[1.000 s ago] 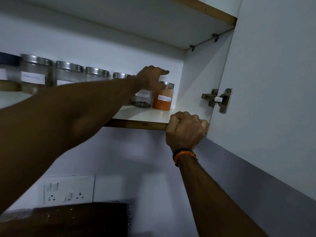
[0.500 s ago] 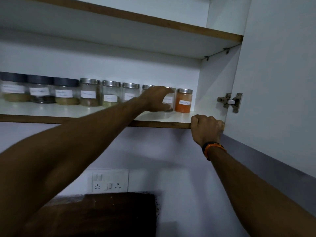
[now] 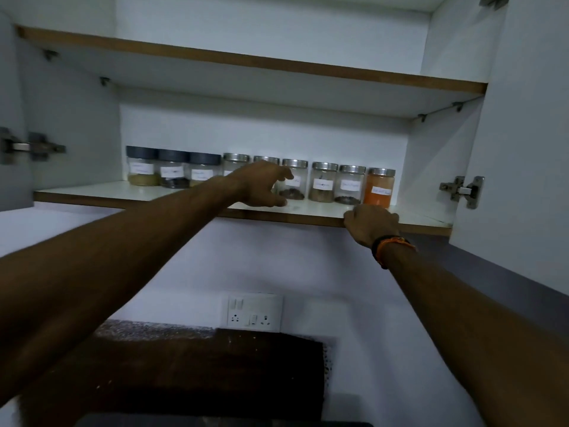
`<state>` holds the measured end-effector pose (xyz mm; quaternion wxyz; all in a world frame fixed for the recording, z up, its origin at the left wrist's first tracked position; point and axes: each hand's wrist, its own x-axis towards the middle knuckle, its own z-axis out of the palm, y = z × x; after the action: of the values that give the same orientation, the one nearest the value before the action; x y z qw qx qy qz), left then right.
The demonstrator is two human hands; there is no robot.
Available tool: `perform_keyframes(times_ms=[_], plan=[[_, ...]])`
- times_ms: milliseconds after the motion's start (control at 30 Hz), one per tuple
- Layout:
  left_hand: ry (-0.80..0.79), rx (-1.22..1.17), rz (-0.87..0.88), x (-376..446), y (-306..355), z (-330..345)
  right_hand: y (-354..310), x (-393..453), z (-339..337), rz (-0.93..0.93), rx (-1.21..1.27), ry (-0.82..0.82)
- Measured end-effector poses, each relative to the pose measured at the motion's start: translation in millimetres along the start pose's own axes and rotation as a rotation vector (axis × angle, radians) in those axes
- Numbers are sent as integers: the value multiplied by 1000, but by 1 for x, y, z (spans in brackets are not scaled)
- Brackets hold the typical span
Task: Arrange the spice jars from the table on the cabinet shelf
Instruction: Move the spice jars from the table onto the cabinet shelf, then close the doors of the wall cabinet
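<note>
here, left hand (image 3: pixel 264 184) spread loosely beside a steel-lidded jar (image 3: pixel 293 180); right hand (image 3: pixel 369 224) grips the shelf (image 3: pixel 172 192) front edge; best nudge jars gently into line.

Both arms reach up and forward, forearms bare. The left hand (image 3: pixel 261 184) is at the end of a long, nearly straight arm, fingers loosely spread and slightly curved, thumb low, holding nothing. The right hand (image 3: pixel 371 223) is curled into a fist, knuckles up, with a dark and orange band (image 3: pixel 391 249) just below it on the wrist.
</note>
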<state>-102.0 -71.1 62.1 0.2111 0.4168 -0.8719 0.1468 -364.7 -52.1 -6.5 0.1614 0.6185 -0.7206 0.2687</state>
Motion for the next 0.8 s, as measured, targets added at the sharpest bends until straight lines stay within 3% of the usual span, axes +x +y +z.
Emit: perform_keyframes(times_ms=[333,800], plan=[[-26,168,-172,-111,-51,-73,-175,-21,-15,-281,249,-24],[-7,525,-501,-290,-106,-173,-357,-78,-71,-786,494,162]])
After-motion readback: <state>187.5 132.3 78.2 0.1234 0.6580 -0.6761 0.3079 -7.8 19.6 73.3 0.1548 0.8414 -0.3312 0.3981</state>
